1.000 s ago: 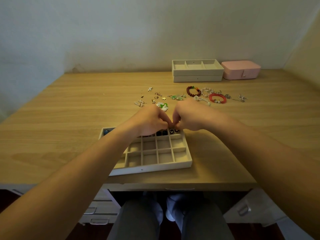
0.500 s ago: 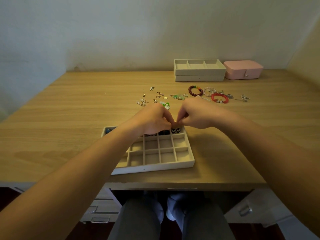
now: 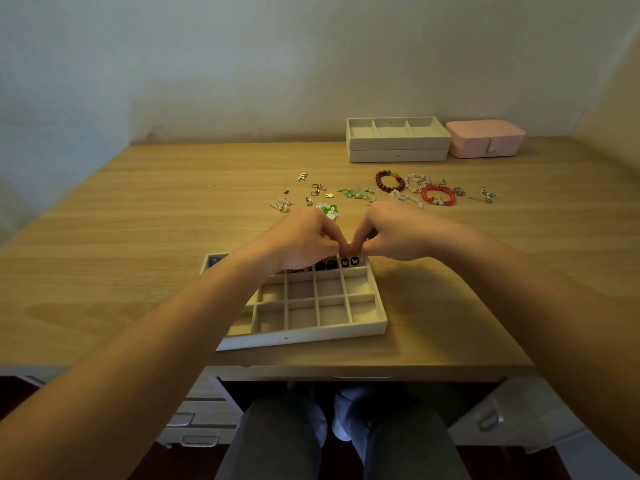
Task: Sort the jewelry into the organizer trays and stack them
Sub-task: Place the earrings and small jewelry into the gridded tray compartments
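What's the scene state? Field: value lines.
grid tray: near table edge; far row partly filled, butterfly studs at right end
left hand: fingers curled, above far row
right hand: fingers curled, tips meeting left's; any pinched item too small to see
loose jewelry: bracelets, earrings beyond hands
stacked trays: far side, beside pink box

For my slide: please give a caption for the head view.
Left hand and right hand meet over a divided tray; loose jewelry lies behind.

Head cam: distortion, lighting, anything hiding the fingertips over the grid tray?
Head view: wide-angle splays the sides of the table; dim warm light, no glare; soft shadow right of the grid tray; left hand and right hand meet at the fingertips, hiding anything pinched; loose earrings beyond too small to resolve.
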Demonstrator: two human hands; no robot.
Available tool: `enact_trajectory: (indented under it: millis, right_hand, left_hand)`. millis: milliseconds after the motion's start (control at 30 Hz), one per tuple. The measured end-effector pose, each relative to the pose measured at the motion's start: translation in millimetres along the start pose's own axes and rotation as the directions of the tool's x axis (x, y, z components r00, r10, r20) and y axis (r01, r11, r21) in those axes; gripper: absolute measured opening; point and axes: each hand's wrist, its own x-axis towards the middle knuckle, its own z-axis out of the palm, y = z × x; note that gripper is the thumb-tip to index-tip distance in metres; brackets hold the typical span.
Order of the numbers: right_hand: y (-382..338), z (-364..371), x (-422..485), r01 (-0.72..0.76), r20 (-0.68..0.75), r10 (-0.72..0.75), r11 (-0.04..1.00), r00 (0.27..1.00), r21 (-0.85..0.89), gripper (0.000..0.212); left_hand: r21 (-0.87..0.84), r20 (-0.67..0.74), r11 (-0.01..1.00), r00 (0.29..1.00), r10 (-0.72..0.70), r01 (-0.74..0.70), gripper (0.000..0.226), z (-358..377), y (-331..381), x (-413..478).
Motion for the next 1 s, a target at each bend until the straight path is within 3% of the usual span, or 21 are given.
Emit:
enact_trajectory:
  millis: [300, 500, 767, 900, 1000]
  right_hand:
    - [10.1, 7.7, 5.2, 0.006, -0.187, 0.021, 0.990, 0.982, 0.144, 0.019]
    - [11.4, 24.8, 18.6, -0.033, -0.178, 0.077, 0.971, 0.981, 0.237, 0.013]
    - [15.3, 17.0, 36.2, -0.122, -0.163, 0.171, 0.954, 0.972, 0.276, 0.015]
    - [18.5, 12.9, 55.0, -0.061, -0.248, 0.158, 0.932, 0.956, 0.358, 0.012]
    - [20.6, 12.2, 69.4, -0.033, -0.246, 0.149, 0.906, 0.958, 0.421, 0.013]
  left_hand:
    - [-0.040, -0.122, 0.999, 0.992, -0.022, 0.017, 0.016, -10.8, -18.5, -6.1]
    - [0.050, -0.137, 0.998, 0.990, -0.032, 0.039, 0.007, -10.7, -31.0, -9.4]
    - [0.056, -0.156, 0.997, 0.986, 0.053, -0.045, 0.008, 1.9, -24.2, 1.8]
    - [-0.068, -0.166, 0.997, 0.986, 0.014, -0.025, 0.008, -13.2, -28.5, 9.5]
    - [-0.175, -0.226, 0.982, 0.968, -0.107, 0.068, 0.005, -35.7, -46.6, 23.0]
